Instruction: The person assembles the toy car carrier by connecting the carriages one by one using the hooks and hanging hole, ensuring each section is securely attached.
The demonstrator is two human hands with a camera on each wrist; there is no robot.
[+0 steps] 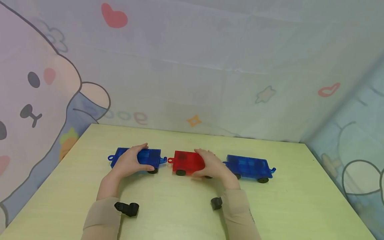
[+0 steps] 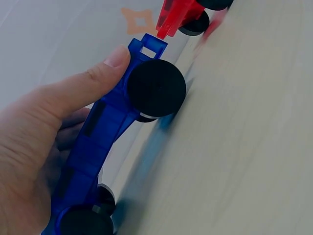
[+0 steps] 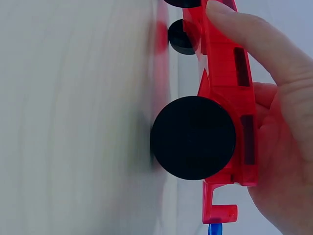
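Nearest, both sleeved forearms reach up the pale green table (image 1: 186, 213); just beyond them, the left hand (image 1: 129, 162) is curled round the left blue wagon (image 1: 141, 157), thumb on its near edge and fingers over the far edge, while the right hand (image 1: 211, 165) grips the red wagon (image 1: 187, 162) the same way; each wagon stands on its black wheels with its long axis running left to right, so the three cars form one line across the table. The blue hook end and the red loop end face each other, near but apart in the head view, seemingly just meeting in the left wrist view; closing that gap looks like a sideways slide along the shared axis. The right blue wagon (image 1: 250, 167) sits just right of the red one. Farthest, a cartoon-printed cloth backdrop (image 1: 210, 66) hangs behind.
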